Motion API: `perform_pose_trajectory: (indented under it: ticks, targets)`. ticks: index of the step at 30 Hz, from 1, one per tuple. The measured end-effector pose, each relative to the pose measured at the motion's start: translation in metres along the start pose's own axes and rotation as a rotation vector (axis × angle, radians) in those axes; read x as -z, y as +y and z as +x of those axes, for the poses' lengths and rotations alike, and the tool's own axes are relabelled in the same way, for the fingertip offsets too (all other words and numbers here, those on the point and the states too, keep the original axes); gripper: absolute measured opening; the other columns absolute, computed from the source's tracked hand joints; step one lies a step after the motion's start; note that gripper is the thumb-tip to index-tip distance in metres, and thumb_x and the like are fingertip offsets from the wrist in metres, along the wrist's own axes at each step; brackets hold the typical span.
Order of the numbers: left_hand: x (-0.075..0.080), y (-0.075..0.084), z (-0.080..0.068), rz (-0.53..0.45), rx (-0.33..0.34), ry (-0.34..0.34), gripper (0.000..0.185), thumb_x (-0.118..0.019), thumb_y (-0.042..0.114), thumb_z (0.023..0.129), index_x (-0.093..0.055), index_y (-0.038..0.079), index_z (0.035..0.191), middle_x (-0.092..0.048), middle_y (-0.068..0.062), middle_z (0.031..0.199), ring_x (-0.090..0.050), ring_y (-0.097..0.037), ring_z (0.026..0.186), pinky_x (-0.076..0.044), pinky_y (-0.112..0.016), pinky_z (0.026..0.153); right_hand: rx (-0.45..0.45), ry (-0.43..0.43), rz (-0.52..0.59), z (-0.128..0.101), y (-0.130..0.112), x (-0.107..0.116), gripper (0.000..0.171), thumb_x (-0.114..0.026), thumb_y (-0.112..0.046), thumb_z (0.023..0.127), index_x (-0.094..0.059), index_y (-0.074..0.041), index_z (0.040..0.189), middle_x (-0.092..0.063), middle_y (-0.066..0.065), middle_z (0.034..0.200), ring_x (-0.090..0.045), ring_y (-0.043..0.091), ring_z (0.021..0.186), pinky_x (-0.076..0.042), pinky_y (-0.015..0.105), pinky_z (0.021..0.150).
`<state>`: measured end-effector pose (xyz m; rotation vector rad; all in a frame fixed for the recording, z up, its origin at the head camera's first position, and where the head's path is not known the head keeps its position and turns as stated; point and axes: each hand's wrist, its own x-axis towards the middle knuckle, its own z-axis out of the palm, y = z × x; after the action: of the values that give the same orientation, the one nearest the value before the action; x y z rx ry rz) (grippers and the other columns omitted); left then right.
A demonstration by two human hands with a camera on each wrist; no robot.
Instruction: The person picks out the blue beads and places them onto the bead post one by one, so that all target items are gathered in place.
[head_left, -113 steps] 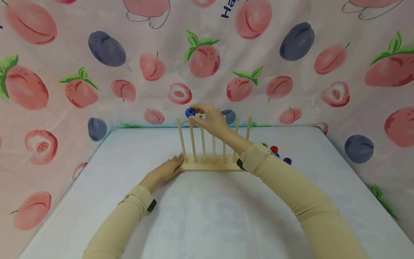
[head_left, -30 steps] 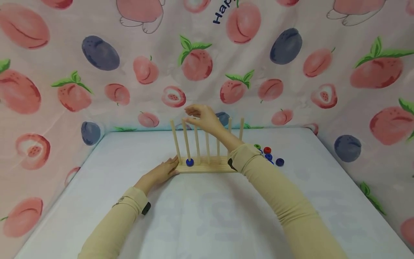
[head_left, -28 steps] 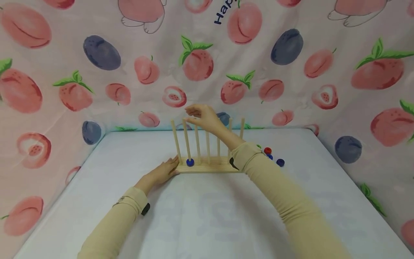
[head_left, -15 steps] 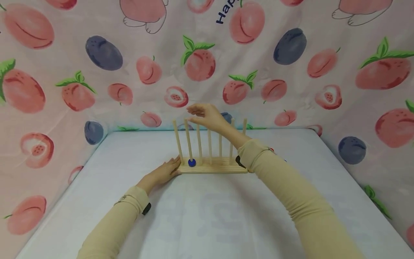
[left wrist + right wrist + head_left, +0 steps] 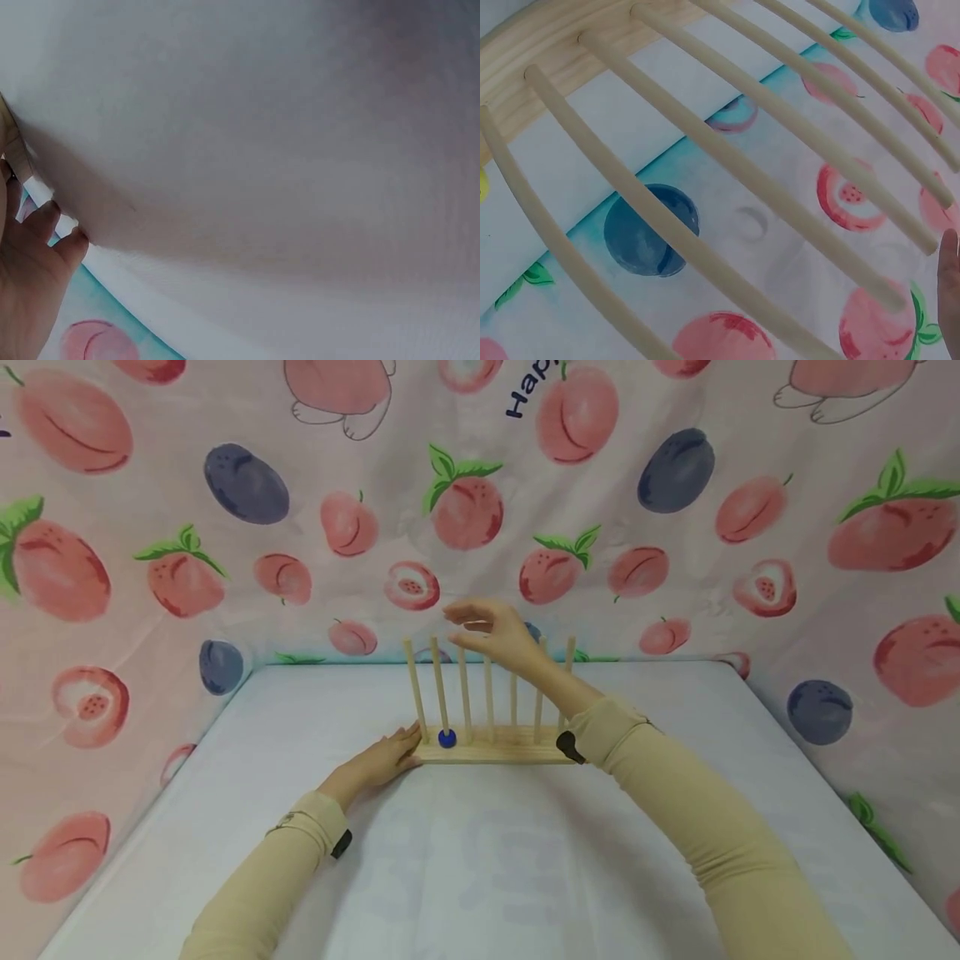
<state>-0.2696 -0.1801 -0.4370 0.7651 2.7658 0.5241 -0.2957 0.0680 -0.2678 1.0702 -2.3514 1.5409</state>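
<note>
A wooden peg rack (image 5: pixel 502 753) with a row of upright pegs stands toward the back of the table. One blue bead (image 5: pixel 447 739) sits at the foot of its second peg from the left. My left hand (image 5: pixel 381 760) holds the rack's left end, thumb toward the front and fingers toward the back; the left wrist view shows its fingers (image 5: pixel 45 219) low by the wood. Above the middle pegs hangs my right hand (image 5: pixel 498 631), thumb and fingers apart with nothing between them. Only a fingertip (image 5: pixel 949 255) shows in the right wrist view, near the peg tops.
A white table (image 5: pixel 465 860) spreads around the rack. Behind it hangs a fruit-printed cloth (image 5: pixel 480 485). The right sleeve (image 5: pixel 697 810) covers part of the table right of the rack. Something yellow (image 5: pixel 482 184) peeks in at the right wrist view's left edge.
The blue bead, earlier pinched in my right hand over the second peg, now sits at its foot. The right hand has let go and shifted right; its sleeve now hides the loose beads.
</note>
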Motion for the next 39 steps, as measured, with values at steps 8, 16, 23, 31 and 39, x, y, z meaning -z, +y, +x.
perform_pose_trajectory:
  ticks: [8, 16, 23, 31, 39]
  targets:
    - [0.001, 0.003, 0.0, 0.018, -0.007, 0.011, 0.057, -0.047, 0.023, 0.099, -0.029, -0.008, 0.143, -0.019, -0.023, 0.154, -0.021, -0.047, 0.139, -0.022, -0.061, 0.112, 0.028, 0.022, 0.062, -0.014, -0.001, 0.013, 0.037, -0.065, -0.002, 0.086, -0.058, 0.005, 0.122, -0.06, 0.021, 0.125, -0.057, 0.028, 0.116, -0.046, 0.046, 0.102]
    - [0.006, 0.003, -0.003, -0.004, 0.003, 0.0, 0.057, -0.047, 0.022, 0.099, -0.027, -0.007, 0.144, -0.017, -0.022, 0.154, -0.02, -0.046, 0.139, -0.02, -0.062, 0.112, 0.015, 0.068, 0.151, -0.028, -0.003, 0.027, 0.036, -0.064, 0.002, 0.086, -0.058, 0.006, 0.121, -0.06, 0.023, 0.124, -0.06, 0.027, 0.114, -0.051, 0.037, 0.097]
    - [0.004, 0.003, -0.001, -0.008, 0.013, -0.018, 0.057, -0.046, 0.023, 0.1, -0.026, -0.006, 0.145, -0.015, -0.021, 0.155, -0.019, -0.045, 0.14, -0.019, -0.06, 0.113, 0.054, 0.076, 0.194, -0.04, -0.004, 0.036, 0.037, -0.066, 0.001, 0.085, -0.058, 0.007, 0.121, -0.061, 0.02, 0.124, -0.062, 0.016, 0.11, -0.05, 0.038, 0.097]
    - [0.006, 0.003, 0.0, 0.005, 0.02, -0.025, 0.058, -0.046, 0.024, 0.1, -0.025, -0.004, 0.146, -0.015, -0.018, 0.156, -0.019, -0.044, 0.141, -0.019, -0.058, 0.115, 0.071, 0.102, 0.149, -0.059, 0.0, 0.055, 0.038, -0.067, -0.003, 0.086, -0.057, 0.005, 0.122, -0.067, -0.002, 0.119, -0.062, 0.007, 0.109, -0.05, 0.028, 0.097]
    - [0.007, 0.004, -0.001, 0.017, 0.03, -0.038, 0.058, -0.047, 0.024, 0.099, -0.025, -0.004, 0.146, -0.016, -0.018, 0.156, -0.021, -0.044, 0.14, -0.02, -0.058, 0.114, 0.093, 0.121, 0.123, -0.08, 0.006, 0.068, 0.037, -0.065, 0.003, 0.085, -0.056, 0.009, 0.12, -0.067, -0.013, 0.114, -0.063, 0.007, 0.108, -0.05, 0.025, 0.095]
